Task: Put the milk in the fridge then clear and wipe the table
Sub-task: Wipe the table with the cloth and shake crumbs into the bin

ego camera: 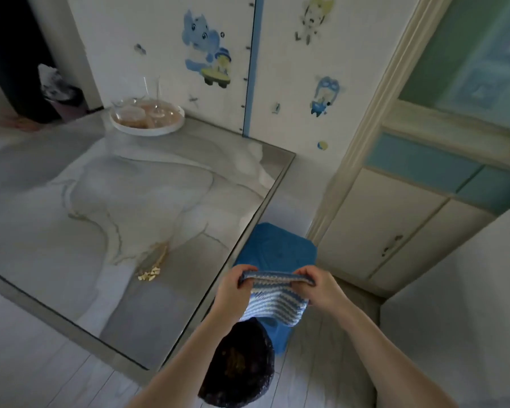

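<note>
Both hands hold up a blue-and-white striped cloth [274, 304] by its top edge, the left hand [233, 285] pinching one corner and the right hand [318, 285] the other, fingers curled over the fabric. The cloth hangs off the table's corner, above a dark-lined bin [242, 363] and a blue stool [277, 245]. No milk is in view. The marble-patterned table [71, 231] carries a white tray [147, 132] of glassware against the far wall, and small yellowish bits [149, 273] lie near its front edge; whether these are crumbs or part of the veining cannot be told.

Wiping looks close. The risk is that a broad sweep pushes debris onto the floor and not into the bin, or knocks the tray's glasses. A loose pinch could also drop the cloth into the bin.
</note>
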